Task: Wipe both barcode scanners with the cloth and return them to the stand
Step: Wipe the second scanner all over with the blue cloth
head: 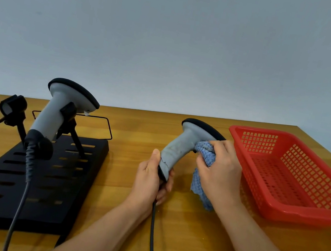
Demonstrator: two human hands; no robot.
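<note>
My left hand (151,180) grips the lower handle of a grey barcode scanner (181,145) and holds it upright above the table. My right hand (221,169) clutches a blue knitted cloth (205,154) and presses it against the scanner just under its black-rimmed head. A second grey scanner (57,113) sits in the right clip of the black slotted stand (26,178) at the left. The stand's left clip (13,108) holds nothing.
A red plastic basket (296,178) stands on the wooden table to the right, close to my right hand. Black cables (151,243) run from both scanners toward the near table edge. A thin black wire frame (107,126) sits behind the stand.
</note>
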